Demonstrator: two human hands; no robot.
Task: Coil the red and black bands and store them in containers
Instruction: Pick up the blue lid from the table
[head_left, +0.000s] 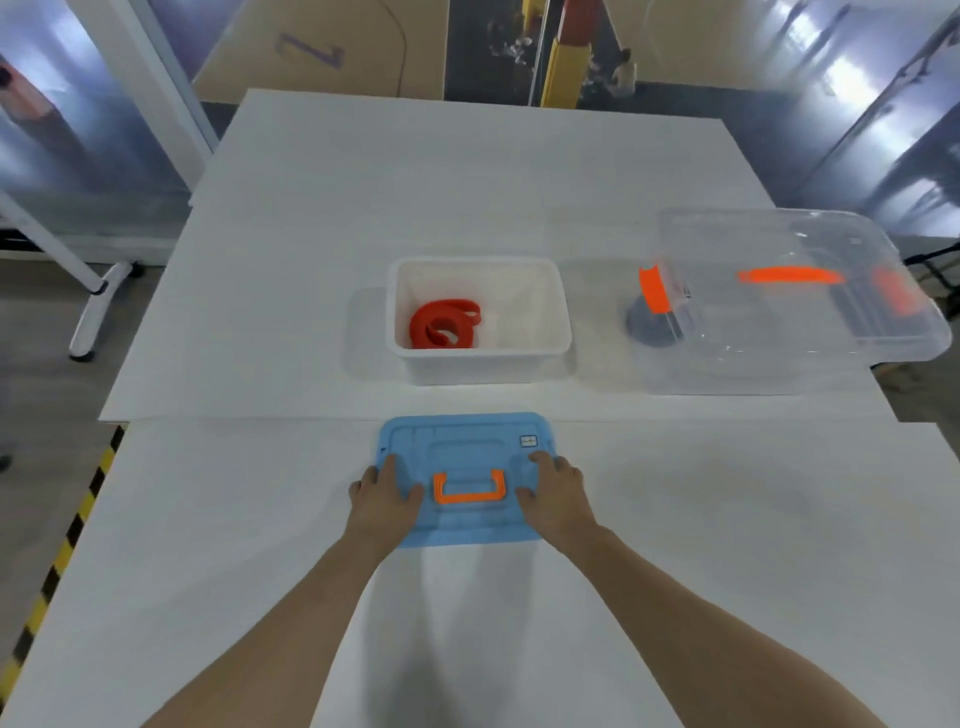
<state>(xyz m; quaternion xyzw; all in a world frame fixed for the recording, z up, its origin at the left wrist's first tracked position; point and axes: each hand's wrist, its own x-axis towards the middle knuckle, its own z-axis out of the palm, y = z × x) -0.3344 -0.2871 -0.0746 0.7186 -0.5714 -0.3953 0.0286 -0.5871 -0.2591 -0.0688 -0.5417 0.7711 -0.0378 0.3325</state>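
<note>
Both hands hold the blue lid (467, 530) by its short sides: the left hand (383, 496) curls over the left edge and the right hand (557, 491) over the right edge. The thumbs lie on top, either side of the orange handle (470, 491). The lid lies flat and low over the desk (727, 519), its far edge close to the seam where two white boards meet. Straight beyond the hands, past that seam, stands the open white container (480, 364). The coiled red band (444, 327) lies in the container's left half. Between lid and container runs a bare strip of desk. Beyond and to the right of the right hand sits the clear container (779, 364), closed, its right end overhanging the desk edge. A dark shape (649, 330) shows at its left end; whether that is the black band cannot be told. Bare desk spreads left and right of both hands.
</note>
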